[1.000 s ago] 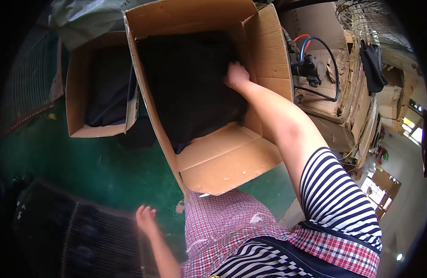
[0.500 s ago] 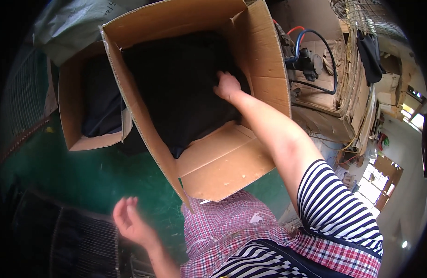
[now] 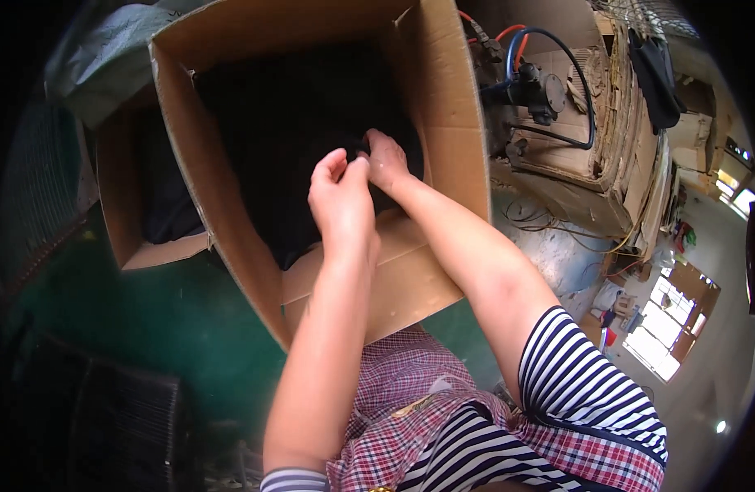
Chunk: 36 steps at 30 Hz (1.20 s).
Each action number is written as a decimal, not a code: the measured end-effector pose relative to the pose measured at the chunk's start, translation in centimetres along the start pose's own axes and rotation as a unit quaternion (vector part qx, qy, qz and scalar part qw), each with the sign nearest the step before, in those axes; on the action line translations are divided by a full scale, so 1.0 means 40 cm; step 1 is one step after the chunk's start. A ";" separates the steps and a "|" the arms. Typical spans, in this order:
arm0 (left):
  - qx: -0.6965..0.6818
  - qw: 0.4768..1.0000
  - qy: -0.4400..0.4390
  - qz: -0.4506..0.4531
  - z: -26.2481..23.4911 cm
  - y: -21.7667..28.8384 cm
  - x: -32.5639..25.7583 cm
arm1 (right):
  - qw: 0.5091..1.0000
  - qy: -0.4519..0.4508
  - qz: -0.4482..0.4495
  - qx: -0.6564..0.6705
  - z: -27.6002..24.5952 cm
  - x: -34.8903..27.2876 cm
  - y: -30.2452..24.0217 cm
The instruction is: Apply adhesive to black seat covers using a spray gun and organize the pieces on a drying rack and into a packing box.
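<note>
A large open cardboard box (image 3: pixel 447 123) stands in front of me, with black cloth (image 3: pixel 295 156) filling much of its inside. Both my hands are together over the near right part of that cloth. My left hand (image 3: pixel 342 197) is closed, its thumb and fingers bent in a pinch. Beside it, my right hand (image 3: pixel 386 160) has its fingers closed too. A small dark bit of the cloth shows between the fingertips of the two hands. Folds and layers are hard to make out in the black.
A smaller cardboard box (image 3: pixel 115 197) with dark cloth stands at the left on a green surface (image 3: pixel 156 303). Grey sheeting (image 3: pixel 115 49) lies behind it. On the right are stacked flattened cardboard (image 3: pixel 591 180) and a dark machine part (image 3: pixel 545 94) with hoses. A dark ribbed object (image 3: pixel 131 418) is at lower left.
My left hand has come up from the lower left into the large box and met my right hand. My right hand has shifted slightly and its fingers have closed.
</note>
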<state>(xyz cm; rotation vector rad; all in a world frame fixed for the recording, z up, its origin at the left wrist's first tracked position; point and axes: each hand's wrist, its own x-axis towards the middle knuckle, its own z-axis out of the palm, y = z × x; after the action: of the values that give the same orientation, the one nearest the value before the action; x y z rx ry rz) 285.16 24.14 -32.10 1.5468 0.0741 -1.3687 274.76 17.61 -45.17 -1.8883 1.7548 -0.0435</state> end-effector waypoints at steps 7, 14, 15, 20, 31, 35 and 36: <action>-0.019 0.992 0.101 -0.080 0.012 -0.205 0.341 | 0.998 -0.020 -0.013 0.059 0.046 -0.047 -0.032; -0.158 0.982 0.092 -0.056 0.029 -0.261 0.348 | 0.984 -0.018 0.025 0.175 0.038 0.014 0.022; -0.183 0.976 0.086 -0.083 0.033 -0.261 0.344 | 0.982 -0.040 0.042 0.182 0.031 0.024 0.034; -0.330 0.940 0.060 -0.055 -0.026 -0.291 0.379 | 0.986 -0.057 0.028 0.154 0.062 0.037 0.015; 0.190 0.932 0.105 0.292 -0.045 -0.282 0.350 | 0.979 -0.014 0.027 0.201 0.071 0.047 0.049; 0.134 0.971 0.064 0.185 -0.027 -0.286 0.372 | 0.981 -0.024 0.017 0.194 0.070 0.043 0.032; 0.134 0.972 0.065 0.184 -0.024 -0.284 0.373 | 0.979 -0.025 0.025 0.199 0.071 0.039 0.029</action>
<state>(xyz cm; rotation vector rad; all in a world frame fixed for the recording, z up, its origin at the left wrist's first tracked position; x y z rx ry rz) 284.00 22.10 -50.72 1.7689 -0.3162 -1.0131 275.05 17.22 -48.59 -1.5430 1.6164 -0.3020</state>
